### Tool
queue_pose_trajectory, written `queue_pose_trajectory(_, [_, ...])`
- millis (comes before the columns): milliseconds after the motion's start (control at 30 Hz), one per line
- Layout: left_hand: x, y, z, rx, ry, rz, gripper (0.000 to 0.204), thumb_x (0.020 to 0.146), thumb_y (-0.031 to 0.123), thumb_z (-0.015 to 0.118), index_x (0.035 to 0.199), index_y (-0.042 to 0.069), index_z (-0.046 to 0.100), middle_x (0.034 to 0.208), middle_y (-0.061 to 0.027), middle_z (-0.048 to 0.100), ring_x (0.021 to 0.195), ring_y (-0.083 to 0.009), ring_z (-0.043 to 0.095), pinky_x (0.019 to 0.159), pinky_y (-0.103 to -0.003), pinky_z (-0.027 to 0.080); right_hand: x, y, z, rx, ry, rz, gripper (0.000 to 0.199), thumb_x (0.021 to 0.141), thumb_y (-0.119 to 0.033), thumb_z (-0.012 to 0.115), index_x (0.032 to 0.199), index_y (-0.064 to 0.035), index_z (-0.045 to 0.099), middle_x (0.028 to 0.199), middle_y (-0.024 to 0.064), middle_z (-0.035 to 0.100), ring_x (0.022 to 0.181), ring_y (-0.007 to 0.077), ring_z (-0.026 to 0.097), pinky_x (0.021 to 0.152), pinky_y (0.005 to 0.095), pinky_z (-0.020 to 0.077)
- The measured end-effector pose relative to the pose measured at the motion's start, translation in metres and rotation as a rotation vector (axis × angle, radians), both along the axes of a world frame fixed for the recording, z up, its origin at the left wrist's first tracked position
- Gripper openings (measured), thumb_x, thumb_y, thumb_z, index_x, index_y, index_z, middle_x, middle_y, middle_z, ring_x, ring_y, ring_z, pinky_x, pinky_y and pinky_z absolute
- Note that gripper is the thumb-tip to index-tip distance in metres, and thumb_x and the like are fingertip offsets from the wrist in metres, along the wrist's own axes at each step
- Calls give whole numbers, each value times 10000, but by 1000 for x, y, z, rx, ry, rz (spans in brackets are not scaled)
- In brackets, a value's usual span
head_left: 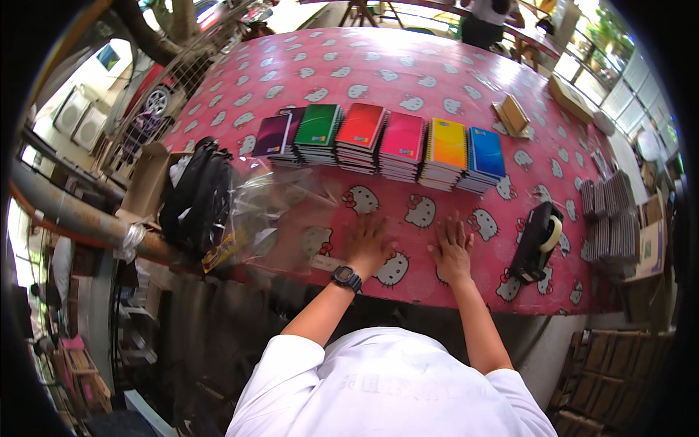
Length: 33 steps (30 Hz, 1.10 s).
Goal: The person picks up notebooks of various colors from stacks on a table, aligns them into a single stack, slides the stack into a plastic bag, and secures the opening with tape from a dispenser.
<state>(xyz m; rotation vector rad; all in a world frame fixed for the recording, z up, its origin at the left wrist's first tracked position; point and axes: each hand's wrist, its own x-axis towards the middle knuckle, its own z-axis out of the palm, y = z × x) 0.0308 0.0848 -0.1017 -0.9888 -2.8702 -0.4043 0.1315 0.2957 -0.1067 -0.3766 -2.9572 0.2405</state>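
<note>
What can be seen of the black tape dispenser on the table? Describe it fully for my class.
The tape dispenser is black and long, and looks like hard plastic. A pale yellowish tape roll sits in it, showing on its right side. It rests roughly front to back on the pink patterned table, near the front edge, to the right of the right hand. No hand touches it. Its cutting edge cannot be made out.

Daylight fills an open-sided workspace. A table [408, 62] in pink cat-face print spreads around the hands [453, 253]; left of them run a rusty pipe [84, 209] and wire-mesh fence [188, 69]; to their right, a pale panelled wall [641, 89].
</note>
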Motion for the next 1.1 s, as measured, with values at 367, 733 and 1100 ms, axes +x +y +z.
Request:
queue_pose_trajectory(367, [-6,-11,4,315,33,-13,557,832,336,578,1314,83,457,1394,-146,387,1324,-343,289,1064,-618,159,-135,-107,123,-329,519,607,235,738,-43,642,970,-81,643,1021,92,632,978,289,567,868,387,442])
queue_pose_trajectory(733, [-48,-128,34,759,164,166,493,822,216,626,1254,27,482,1281,-180,481,1256,-349,385,1052,-502,275,-343,-264,105,147,12,638,489,865,-243,511,1322,-78,462,1338,182,472,1254,324,430,1039,501,291])
queue_pose_trajectory(1100, [-124,-228,78,1053,-464,444,450,807,107,708,1196,13,500,959,-53,603,836,-80,560,716,-223,458,-325,-199,105,309,-6,336,591,837,-218,588,1372,-80,377,1365,199,423,1221,313,444,959,425,406])
